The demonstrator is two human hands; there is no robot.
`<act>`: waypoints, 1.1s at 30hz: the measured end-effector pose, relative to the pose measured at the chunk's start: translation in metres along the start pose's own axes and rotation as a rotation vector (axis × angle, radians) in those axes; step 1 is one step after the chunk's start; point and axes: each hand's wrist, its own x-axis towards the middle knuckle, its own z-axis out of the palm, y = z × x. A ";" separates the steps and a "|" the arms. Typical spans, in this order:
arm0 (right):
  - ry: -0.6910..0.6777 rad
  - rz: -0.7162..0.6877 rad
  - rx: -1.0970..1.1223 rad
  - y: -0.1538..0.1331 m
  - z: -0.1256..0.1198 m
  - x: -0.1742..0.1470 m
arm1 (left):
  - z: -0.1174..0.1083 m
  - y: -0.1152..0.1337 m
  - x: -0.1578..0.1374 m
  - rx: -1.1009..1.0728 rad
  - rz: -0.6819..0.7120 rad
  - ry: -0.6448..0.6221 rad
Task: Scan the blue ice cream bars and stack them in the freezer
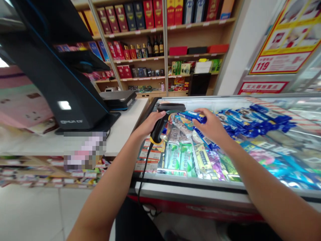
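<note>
My left hand (153, 123) is closed around the handle of a black and yellow barcode scanner (158, 129), whose cord hangs down over the freezer's front edge. Between the thumb and fingers of my right hand (207, 124) is a blue ice cream packet (192, 116), close to the scanner's head. Both hands are above a glass-topped chest freezer (190, 184). Beneath them, green-and-white ice cream packets (174, 157) and other wrapped ices show inside it. A row of blue packets (245, 118) lies to the right of my right hand.
On the left, a white counter (130, 125) carries a black checkout terminal (75, 87) and a flat black device (119, 98). Shelves (137, 60) with boxes and bottles stand behind. A promotional poster (286, 43) hangs at the right. Tiled floor (30, 211) shows lower left.
</note>
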 end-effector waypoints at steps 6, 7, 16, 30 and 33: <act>-0.061 0.398 0.468 0.005 0.001 0.008 | 0.018 0.001 -0.004 0.082 0.007 -0.078; -0.072 0.455 0.535 0.005 0.001 0.010 | 0.020 0.001 -0.004 0.100 0.003 -0.073; 0.032 0.345 0.432 0.003 -0.009 0.013 | 0.022 0.000 0.001 0.068 -0.050 0.096; 0.052 0.270 0.318 0.017 -0.013 0.015 | 0.014 0.006 0.001 0.152 -0.095 0.057; 0.064 0.261 0.318 0.021 -0.014 0.015 | 0.011 0.007 0.002 0.166 -0.089 0.073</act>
